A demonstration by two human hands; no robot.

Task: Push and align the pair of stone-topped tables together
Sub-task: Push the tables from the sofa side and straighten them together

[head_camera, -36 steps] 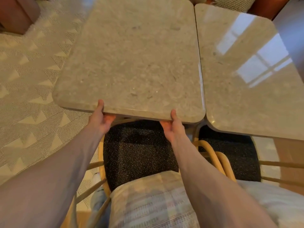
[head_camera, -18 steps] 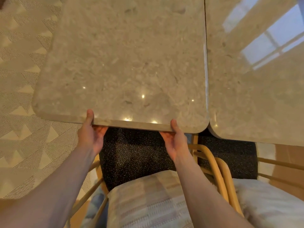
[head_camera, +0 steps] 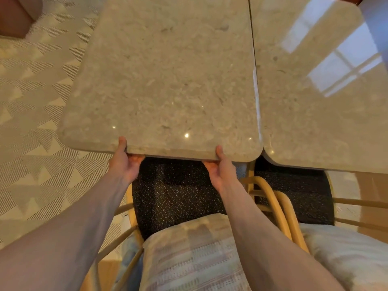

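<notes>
Two beige stone-topped tables stand side by side. The left table point(head_camera: 168, 80) and the right table point(head_camera: 315, 114) meet along a thin dark seam, their long edges touching or nearly so. The right table's near edge lies slightly closer to me than the left one's. My left hand point(head_camera: 123, 162) grips the left table's near edge, thumb on top and fingers underneath. My right hand point(head_camera: 220, 169) holds the same edge further right, close to the rounded corner, in the same grip.
Two chairs with black speckled seats point(head_camera: 178, 192) and curved wooden frames point(head_camera: 279, 206) are tucked under the near edges. Pale cushions point(head_camera: 189, 259) lie on them. A patterned rug point(head_camera: 31, 122) covers the floor at left. A reddish-brown furniture piece point(head_camera: 14, 15) stands at top left.
The seam between the two tops has narrowed from a visible gap to a thin line. The view has shifted. Both hands keep their grip on the left table's near edge.
</notes>
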